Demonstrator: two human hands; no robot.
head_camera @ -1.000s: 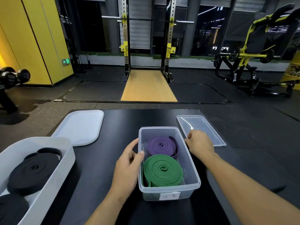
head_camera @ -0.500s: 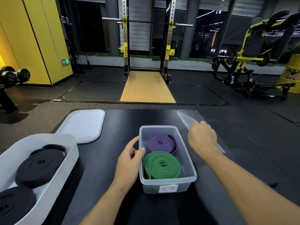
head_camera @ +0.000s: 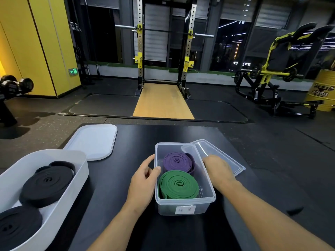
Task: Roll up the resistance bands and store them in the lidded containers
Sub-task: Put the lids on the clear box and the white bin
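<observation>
A clear plastic container (head_camera: 208, 198) stands on the black table (head_camera: 181, 134) and holds a rolled purple band (head_camera: 178, 162) at the back and a rolled green band (head_camera: 178, 184) at the front. My left hand (head_camera: 143, 180) grips the container's left wall, thumb on the rim. My right hand (head_camera: 218, 172) holds the clear lid (head_camera: 215, 153), which is tilted with its left edge over the container's right rim. At the left, a white bin (head_camera: 79, 165) contains two rolled black bands (head_camera: 48, 183).
The white bin's lid (head_camera: 94, 142) lies flat on the table behind it. A paper label (head_camera: 185, 209) is on the clear container's front. Beyond the table are a squat rack (head_camera: 164, 51), a yellow weight machine (head_camera: 282, 69) and dumbbells (head_camera: 16, 86).
My right hand lifted the clear lid off the table at the right and brought it left, onto the container's right rim. My left hand stayed on the container's left wall.
</observation>
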